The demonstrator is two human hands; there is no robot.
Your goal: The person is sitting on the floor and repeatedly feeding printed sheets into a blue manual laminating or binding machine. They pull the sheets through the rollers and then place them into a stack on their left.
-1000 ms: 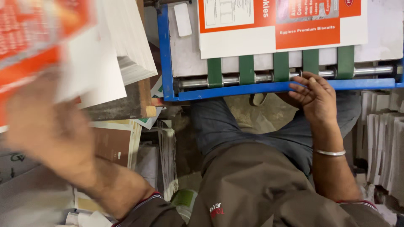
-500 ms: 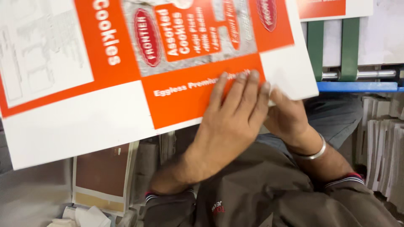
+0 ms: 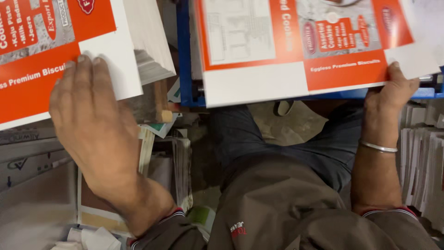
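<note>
Now the left hand (image 3: 95, 125) lies flat, palm down and fingers stretched out together, on the lower edge of an orange and white printed sheet (image 3: 55, 55). It presses on this sheet and does not close around it. The sheet lies on top of a stack of white sheets (image 3: 148, 46), well to the left of the blue machine frame (image 3: 185, 60).

The right hand (image 3: 393, 90) holds the lower right corner of a second printed sheet (image 3: 296, 46) of the same kind. The thumb lies on top of the white corner; the other fingers are under the sheet, so I cannot tell how far they are bent. This second sheet lies over the blue machine frame and covers most of it; only the left post and a strip of the lower bar show. A thin metal bangle (image 3: 378, 147) is around the right wrist, below the frame.

Between both arms, below the frame, the person's legs in dark blue trousers (image 3: 277, 139) and a brown jacket (image 3: 286, 208) are seen. Left of the frame, under the left forearm, loose papers and folded cartons (image 3: 162, 153) lie in disorder. Right of the frame, beside the right arm, more white sheets stand on their edges in bundles (image 3: 423, 157).
</note>
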